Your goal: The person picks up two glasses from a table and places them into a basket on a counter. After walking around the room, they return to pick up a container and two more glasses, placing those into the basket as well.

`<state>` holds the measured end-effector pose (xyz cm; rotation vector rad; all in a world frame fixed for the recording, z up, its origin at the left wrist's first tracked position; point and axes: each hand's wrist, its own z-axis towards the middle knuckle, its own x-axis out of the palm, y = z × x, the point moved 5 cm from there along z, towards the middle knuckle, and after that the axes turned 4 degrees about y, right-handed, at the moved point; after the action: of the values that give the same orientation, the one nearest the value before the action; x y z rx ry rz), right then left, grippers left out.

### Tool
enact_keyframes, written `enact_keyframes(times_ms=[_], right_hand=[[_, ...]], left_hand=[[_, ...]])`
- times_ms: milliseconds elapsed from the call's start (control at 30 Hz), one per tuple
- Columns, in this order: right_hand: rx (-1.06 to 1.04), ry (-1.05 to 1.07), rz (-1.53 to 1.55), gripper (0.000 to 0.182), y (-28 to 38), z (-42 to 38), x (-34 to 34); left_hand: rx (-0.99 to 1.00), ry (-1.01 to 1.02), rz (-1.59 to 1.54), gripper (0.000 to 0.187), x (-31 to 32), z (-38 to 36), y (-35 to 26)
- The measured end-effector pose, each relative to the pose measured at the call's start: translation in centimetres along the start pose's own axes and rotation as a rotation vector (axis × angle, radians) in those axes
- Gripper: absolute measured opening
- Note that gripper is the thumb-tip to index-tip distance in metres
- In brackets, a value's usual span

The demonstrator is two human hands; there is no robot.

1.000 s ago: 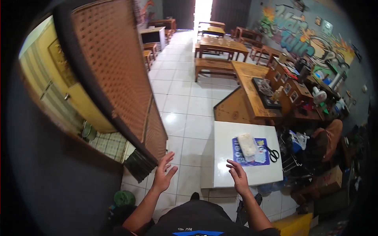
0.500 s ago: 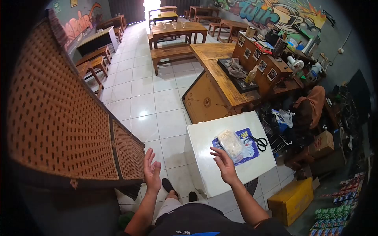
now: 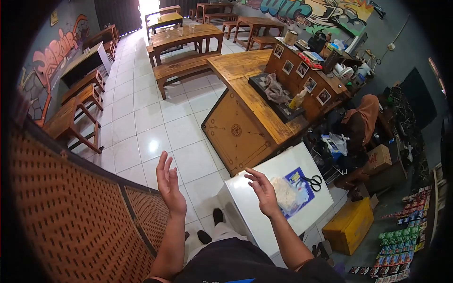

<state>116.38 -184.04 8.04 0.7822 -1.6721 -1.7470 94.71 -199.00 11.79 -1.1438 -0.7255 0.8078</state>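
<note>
Both of my hands are raised in front of me, palms facing each other. My left hand (image 3: 171, 186) is over the tiled floor, fingers stretched out, holding nothing. My right hand (image 3: 263, 192) is above the left part of a white table (image 3: 247, 214), its fingers apart and bare. Just beyond it lies a clear plastic pack of something pale (image 3: 284, 194), partly covered by that hand. The pack rests on a blue printed sheet (image 3: 306, 194). Black-handled scissors (image 3: 313, 183) lie at the sheet's right edge.
A woven brown partition (image 3: 89, 207) stands at my left. Ahead are a wooden counter (image 3: 245, 70) and a wooden bench (image 3: 181, 70). A person in a brown head covering (image 3: 365, 115) is at the right, near a yellow box (image 3: 349, 225) and hanging sachets (image 3: 394, 243).
The view has turned and shifted, so the partition sits lower and the counter nearer. My hands have risen slightly, and the right one now covers part of the pack.
</note>
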Motion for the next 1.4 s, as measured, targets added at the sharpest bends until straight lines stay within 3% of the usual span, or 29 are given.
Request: enact_keyframes(times_ms=[167, 333, 600, 767, 1000, 1267, 1400], right_hand=[[0.074, -0.056, 0.008, 0.039, -1.3, 6.2, -2.5], [0.005, -0.037, 0.068, 0.038, -0.5, 14.7, -2.8], [-0.119, 0.113, 0.115, 0.035, -0.2, 26.1, 3.4], [-0.157, 0.042, 0.098, 0.034, -0.1, 31.5, 6.7], [-0.050, -0.015, 0.116, 0.035, 1.5, 38.6, 9.7], [-0.015, -0.040, 0.062, 0.038, -1.9, 47.4, 9.1], [0.054, -0.030, 0.086, 0.039, -3.8, 53.1, 7.8]], left_hand=[[-0.021, -0.065, 0.041, 0.052, 0.0, 6.8, 3.5], [-0.040, -0.044, 0.057, 0.046, -0.6, 10.7, 6.5], [-0.049, -0.003, 0.067, 0.043, -0.9, 18.2, 8.8], [0.030, 0.030, 0.027, 0.046, -2.5, 26.1, 9.2], [0.113, -0.010, 0.001, 0.040, -5.8, 35.7, 9.0], [0.097, -0.064, -0.049, 0.022, -6.9, 44.5, 14.3], [0.071, -0.123, 0.008, 0.027, -7.1, 49.0, 15.6]])
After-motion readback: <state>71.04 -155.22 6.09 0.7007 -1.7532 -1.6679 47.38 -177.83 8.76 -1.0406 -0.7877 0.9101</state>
